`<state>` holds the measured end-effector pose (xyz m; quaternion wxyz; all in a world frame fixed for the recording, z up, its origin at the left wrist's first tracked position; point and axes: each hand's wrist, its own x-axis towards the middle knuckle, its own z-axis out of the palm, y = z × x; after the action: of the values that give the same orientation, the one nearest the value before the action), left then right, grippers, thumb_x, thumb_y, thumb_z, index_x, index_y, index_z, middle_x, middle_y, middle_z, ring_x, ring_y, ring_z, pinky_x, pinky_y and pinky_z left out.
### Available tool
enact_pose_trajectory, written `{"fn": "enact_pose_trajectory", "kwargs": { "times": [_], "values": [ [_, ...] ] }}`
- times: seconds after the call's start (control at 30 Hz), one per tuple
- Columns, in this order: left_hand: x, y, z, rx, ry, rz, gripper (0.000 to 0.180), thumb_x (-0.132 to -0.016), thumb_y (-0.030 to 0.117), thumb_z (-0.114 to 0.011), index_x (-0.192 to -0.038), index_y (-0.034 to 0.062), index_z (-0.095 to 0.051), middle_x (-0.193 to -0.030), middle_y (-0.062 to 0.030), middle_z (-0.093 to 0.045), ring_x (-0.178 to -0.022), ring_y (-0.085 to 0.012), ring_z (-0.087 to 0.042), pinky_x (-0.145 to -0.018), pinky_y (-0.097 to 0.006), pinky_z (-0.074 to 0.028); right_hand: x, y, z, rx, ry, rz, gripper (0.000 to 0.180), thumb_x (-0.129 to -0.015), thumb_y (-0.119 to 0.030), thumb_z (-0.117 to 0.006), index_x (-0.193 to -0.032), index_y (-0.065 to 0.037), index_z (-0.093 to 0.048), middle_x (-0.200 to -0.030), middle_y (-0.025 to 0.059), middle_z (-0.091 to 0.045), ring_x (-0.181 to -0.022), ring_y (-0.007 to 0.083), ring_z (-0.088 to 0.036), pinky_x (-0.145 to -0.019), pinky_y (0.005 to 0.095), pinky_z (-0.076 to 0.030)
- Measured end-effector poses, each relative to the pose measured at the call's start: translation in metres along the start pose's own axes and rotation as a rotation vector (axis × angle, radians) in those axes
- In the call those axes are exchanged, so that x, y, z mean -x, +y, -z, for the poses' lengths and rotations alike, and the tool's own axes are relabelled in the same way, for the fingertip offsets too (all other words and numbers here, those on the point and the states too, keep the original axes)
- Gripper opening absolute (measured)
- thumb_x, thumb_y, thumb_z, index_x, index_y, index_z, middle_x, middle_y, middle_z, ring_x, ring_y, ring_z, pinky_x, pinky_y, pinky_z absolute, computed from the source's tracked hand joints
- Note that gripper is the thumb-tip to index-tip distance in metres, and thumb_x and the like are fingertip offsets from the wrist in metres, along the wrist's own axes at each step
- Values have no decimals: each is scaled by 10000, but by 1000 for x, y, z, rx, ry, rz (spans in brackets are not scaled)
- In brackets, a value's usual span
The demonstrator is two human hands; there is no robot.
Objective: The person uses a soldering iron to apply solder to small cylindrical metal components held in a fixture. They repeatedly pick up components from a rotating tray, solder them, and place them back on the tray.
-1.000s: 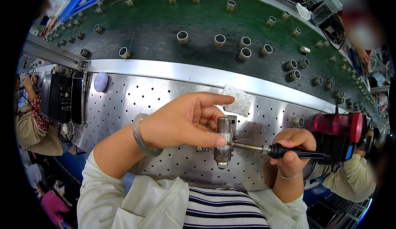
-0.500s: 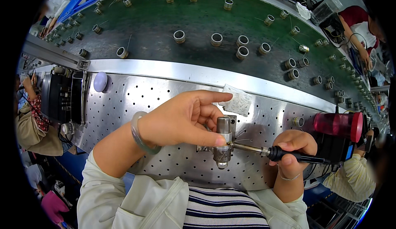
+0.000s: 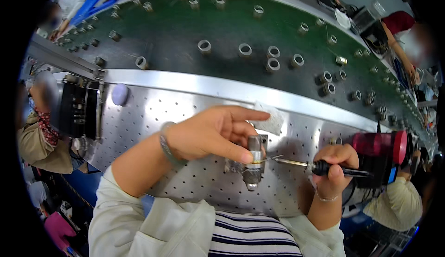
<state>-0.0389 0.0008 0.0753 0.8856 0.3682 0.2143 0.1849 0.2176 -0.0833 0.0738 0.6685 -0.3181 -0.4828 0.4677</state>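
My left hand point(image 3: 211, 134) is closed around a metal ring point(image 3: 256, 157) seated on an upright cylindrical metal fixture point(image 3: 252, 183). Its thumb presses the ring's near left side, the index finger stretches out above, and the other fingertips are partly hidden behind the fixture. In my right hand point(image 3: 337, 164) is a soldering iron point(image 3: 320, 167), gripped by its black handle. The iron's thin metal shaft points left, its tip a short way right of the ring. A fine wire sticks out near that tip.
A whitish pad point(image 3: 271, 119) lies behind the fixture on the perforated metal table point(image 3: 153, 113). A lilac oval object point(image 3: 120, 94) sits at left, a pink-red container point(image 3: 378, 144) at right. Several metal rings stand on the green conveyor belt point(image 3: 167, 30). Co-workers are at both sides.
The soldering iron has drawn back to the right, its tip leaving the ring. My left hand keeps its hold, and the whole view has shifted slightly.
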Motion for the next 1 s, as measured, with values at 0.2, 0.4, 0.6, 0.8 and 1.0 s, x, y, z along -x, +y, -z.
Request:
{"fn": "enact_pose_trajectory", "kwargs": {
  "times": [0.2, 0.4, 0.6, 0.8, 1.0],
  "values": [
    [42, 83, -12, -265, 357, -422, 505, -774, -22, -659, -1249, 1, -488, -970, -75, -617, -910, -128, -586, -809, -252, -477, -3, -75, -43, -3, 90, -42, 265, -779, -157, -703, -769, 12, -499, -616, 135, -575, -425, 138, -544, -409, 212, -437],
    [111, 187, 94, -1599, 1399, -580, 229, -663, 116, -728, -857, 31, -642, -848, -113, -602, -743, -244, -605, -686, -342, -494, 0, -115, -52, 4, 88, -83, 286, -768, -185, -715, -773, 16, -511, -620, 132, -581, -431, 139, -551, -400, 205, -445],
    [108, 192, 70, -1836, 1446, -477, 443, -630, 187, -764, -1040, 71, -644, -1044, -114, -563, -990, -308, -512, -861, -381, -417, -11, -146, -44, 27, 124, -138, 282, -750, -190, -723, -766, 23, -539, -624, 127, -583, -446, 143, -565, -392, 209, -439],
    [53, 149, -1, -1528, 729, -457, 416, -709, 107, -723, -1111, 97, -618, -1069, -71, -525, -918, -197, -554, -729, -283, -490, -6, -128, -37, 36, 106, -135, 240, -757, -150, -696, -751, 28, -534, -628, 122, -580, -438, 139, -560, -394, 209, -440],
    [60, 115, -7, -1505, 750, -606, 259, -737, 89, -708, -983, 27, -655, -831, -81, -571, -680, -143, -581, -589, -235, -503, 8, -134, -49, 11, 117, -81, 272, -760, -175, -714, -752, 24, -528, -624, 117, -577, -422, 137, -553, -383, 199, -435]
  ]
}}
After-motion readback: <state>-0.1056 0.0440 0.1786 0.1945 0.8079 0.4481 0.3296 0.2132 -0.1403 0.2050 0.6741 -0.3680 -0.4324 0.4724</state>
